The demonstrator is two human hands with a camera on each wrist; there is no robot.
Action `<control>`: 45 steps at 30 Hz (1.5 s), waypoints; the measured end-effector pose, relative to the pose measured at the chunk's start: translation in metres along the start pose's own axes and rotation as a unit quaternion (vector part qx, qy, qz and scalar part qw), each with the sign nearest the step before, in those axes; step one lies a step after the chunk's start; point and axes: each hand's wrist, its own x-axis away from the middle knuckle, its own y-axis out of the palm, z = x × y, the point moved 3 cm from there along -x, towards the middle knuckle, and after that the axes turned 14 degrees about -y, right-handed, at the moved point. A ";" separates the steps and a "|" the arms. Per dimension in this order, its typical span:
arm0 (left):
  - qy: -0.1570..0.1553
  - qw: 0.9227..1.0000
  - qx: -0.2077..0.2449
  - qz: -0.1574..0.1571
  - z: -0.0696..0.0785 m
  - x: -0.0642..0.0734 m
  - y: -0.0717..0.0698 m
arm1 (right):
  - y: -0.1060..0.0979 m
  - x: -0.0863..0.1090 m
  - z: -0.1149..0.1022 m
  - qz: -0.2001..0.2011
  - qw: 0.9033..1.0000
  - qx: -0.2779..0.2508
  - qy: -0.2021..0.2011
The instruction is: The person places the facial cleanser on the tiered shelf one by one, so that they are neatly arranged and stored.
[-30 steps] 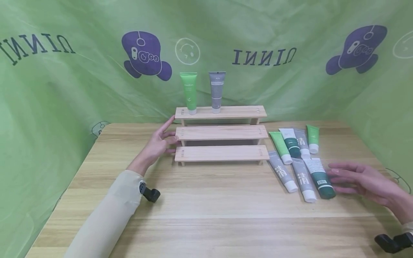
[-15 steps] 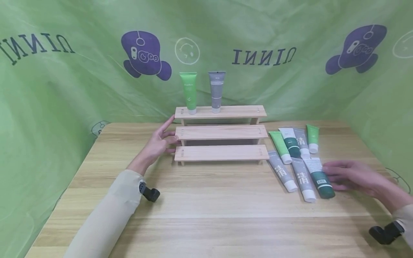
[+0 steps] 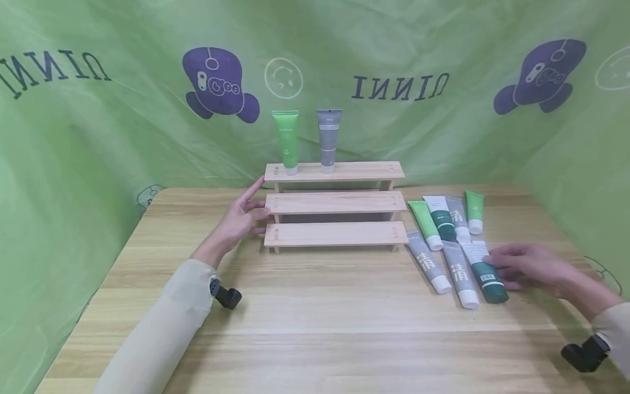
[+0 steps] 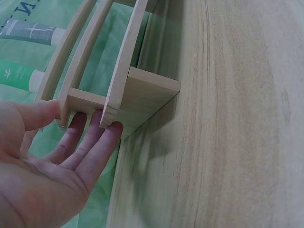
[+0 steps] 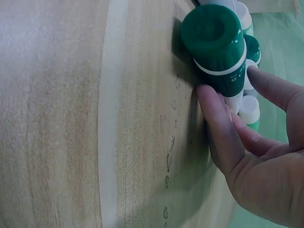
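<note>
A three-tier wooden display shelf stands at the back of the table. My left hand holds its left end. In the left wrist view the thumb lies on the middle board's end, with fingertips against the lower boards. A green squeeze tube and a grey squeeze tube stand cap down on the top tier. On the right, my right hand pinches a white and dark-green squeeze tube at its side, thumb above and fingers low along it. That tube lies on the table.
Several more squeeze tubes lie right of the shelf, among them two grey ones, a light-green one and another white and dark-green one. A printed green cloth hangs behind and beside the wooden table.
My right hand has moved left onto the white and dark-green tube, its fingers drawing in. The left hand stays at the shelf's end. The head view has shifted slightly.
</note>
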 end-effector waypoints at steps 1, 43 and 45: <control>0.000 1.000 -0.001 0.000 0.000 0.000 0.000 | 0.001 0.000 -0.001 0.001 1.000 0.005 0.001; 0.002 1.000 -0.003 0.001 -0.001 0.001 0.000 | 0.006 -0.003 -0.004 0.000 1.000 0.021 0.013; 0.003 1.000 -0.003 0.002 -0.001 0.001 0.000 | 0.005 -0.002 -0.004 0.004 1.000 0.021 0.011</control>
